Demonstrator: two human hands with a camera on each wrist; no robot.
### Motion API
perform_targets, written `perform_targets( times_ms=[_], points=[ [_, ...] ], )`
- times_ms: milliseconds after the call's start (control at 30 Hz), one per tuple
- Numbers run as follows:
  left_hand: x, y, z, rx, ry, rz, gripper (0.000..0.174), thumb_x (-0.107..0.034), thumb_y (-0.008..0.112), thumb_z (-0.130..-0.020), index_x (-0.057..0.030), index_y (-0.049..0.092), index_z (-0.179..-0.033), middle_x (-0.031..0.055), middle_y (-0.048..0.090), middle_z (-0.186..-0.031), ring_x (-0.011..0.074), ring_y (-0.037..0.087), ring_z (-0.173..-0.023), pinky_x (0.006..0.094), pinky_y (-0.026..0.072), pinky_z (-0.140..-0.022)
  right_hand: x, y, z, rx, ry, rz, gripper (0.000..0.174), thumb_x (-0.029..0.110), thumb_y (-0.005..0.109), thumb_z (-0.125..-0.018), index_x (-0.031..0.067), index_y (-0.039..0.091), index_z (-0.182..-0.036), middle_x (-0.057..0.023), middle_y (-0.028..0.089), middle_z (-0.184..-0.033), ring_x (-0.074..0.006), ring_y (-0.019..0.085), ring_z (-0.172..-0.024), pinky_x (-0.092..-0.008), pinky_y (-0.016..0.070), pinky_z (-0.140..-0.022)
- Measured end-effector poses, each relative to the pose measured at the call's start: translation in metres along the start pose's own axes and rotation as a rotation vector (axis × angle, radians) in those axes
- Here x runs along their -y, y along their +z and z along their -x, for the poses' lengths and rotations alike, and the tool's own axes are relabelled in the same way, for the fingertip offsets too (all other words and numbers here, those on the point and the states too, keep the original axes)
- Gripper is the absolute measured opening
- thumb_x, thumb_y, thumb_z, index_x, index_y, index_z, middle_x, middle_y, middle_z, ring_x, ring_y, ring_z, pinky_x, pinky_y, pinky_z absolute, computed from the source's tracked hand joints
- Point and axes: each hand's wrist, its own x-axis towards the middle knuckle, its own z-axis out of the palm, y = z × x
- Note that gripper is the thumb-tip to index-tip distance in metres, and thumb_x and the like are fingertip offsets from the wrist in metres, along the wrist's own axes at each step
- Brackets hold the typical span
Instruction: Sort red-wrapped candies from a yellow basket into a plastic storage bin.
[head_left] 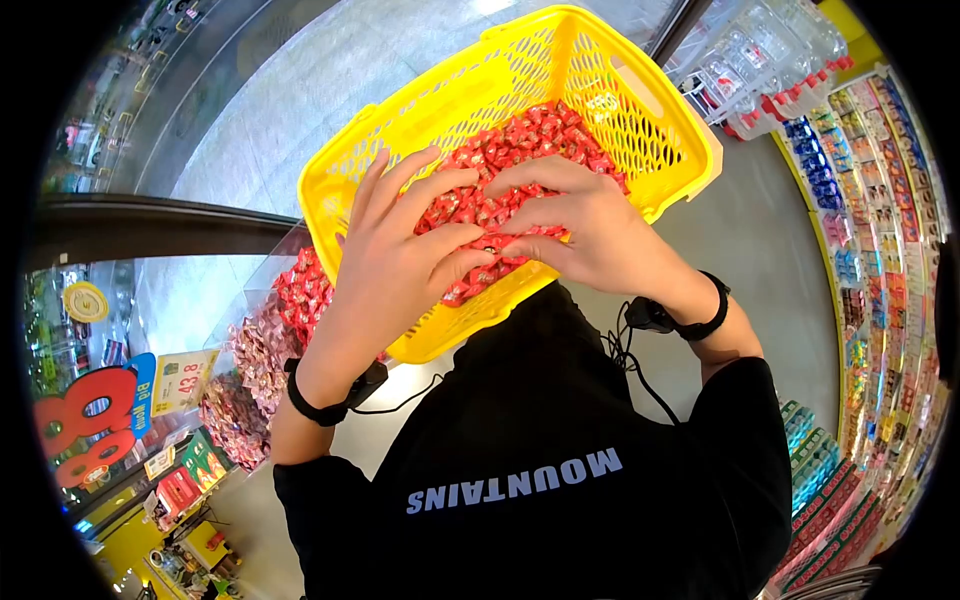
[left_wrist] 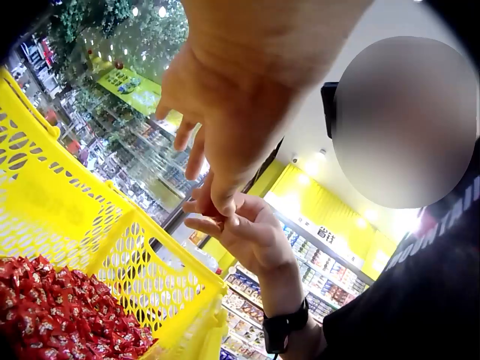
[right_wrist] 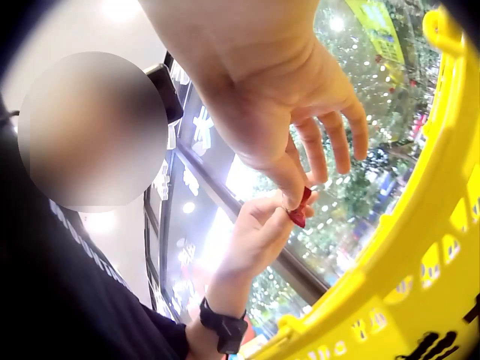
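Both hands are held above a yellow basket [head_left: 400, 130] that contains a heap of red wrapped candies [head_left: 530, 135]. In the right wrist view, a small red candy [right_wrist: 299, 213] is pinched between the thumbs and forefingers of the two hands, which meet there. The left hand [head_left: 385, 240] comes from the left with its other fingers spread; the right hand [head_left: 590, 225] comes from the right, its other fingers bent apart. In the left wrist view the fingertips hide most of the candy, and the basket [left_wrist: 112, 225] stands beside the hands.
Pink and red wrapped candies [head_left: 262, 365] are piled left of the basket, near a price sign [head_left: 180, 382]. Shelves of packaged goods [head_left: 880, 250] line the right side. Clear containers with red lids [head_left: 770, 75] stand at the upper right. A dark post [head_left: 170, 227] lies at left.
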Motion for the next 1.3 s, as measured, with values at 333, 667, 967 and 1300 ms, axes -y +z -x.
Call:
perform_targets(
  times_ms=[333, 667, 967, 1300],
  points=[
    [0.071, -0.018, 0.181, -0.283, -0.473, -0.091, 0.011, -0.005, 0.084, -0.081, -0.0023, 0.079, -0.09, 0.0117, 0.068, -0.132, 0.0388, 0.051, -0.14, 0.0527, 0.0388, -0.117, 0.039, 0.051, -0.03, 0.002, -0.005, 0.203, 0.018, 0.015, 0.079, -0.089, 0.0064, 0.078, -0.105, -0.0098, 0.073, -0.116, -0.031, 0.072, -0.105, -0.0409, 0.0588, -0.092],
    [0.094, 0.059, 0.303, -0.104, -0.798, -0.208, 0.015, -0.026, 0.084, -0.082, -0.0122, 0.079, -0.081, 0.0053, 0.066, -0.127, 0.0334, 0.05, -0.141, 0.0689, 0.0177, -0.125, 0.028, 0.037, -0.121, 0.547, -0.114, 0.474, 0.018, 0.024, 0.074, -0.091, 0.0083, 0.079, -0.1, -0.0114, 0.075, -0.112, -0.0336, 0.071, -0.103, -0.0468, 0.0569, -0.092],
    [0.084, 0.055, 0.291, -0.278, -0.835, -0.277, 0.018, -0.027, 0.085, -0.086, -0.0152, 0.078, -0.096, 0.0117, 0.063, -0.133, 0.0395, 0.051, -0.137, 0.0609, 0.0319, -0.121, -0.074, 0.184, -0.142, 1.223, 0.091, 0.599, 0.036, 0.044, 0.079, -0.086, 0.0089, 0.08, -0.096, -0.0136, 0.073, -0.109, -0.039, 0.071, -0.099, -0.0528, 0.0572, -0.083],
    [0.081, 0.04, 0.256, -0.371, -0.748, -0.157, 0.014, -0.014, 0.082, -0.086, -0.0122, 0.078, -0.099, 0.0112, 0.064, -0.134, 0.0396, 0.051, -0.139, 0.056, 0.036, -0.119, -0.125, 0.221, -0.099, 1.027, -0.035, 0.473, 0.025, 0.031, 0.082, -0.083, 0.0082, 0.081, -0.092, -0.013, 0.069, -0.122, -0.034, 0.063, -0.123, -0.0494, 0.0527, -0.1]
  ],
)
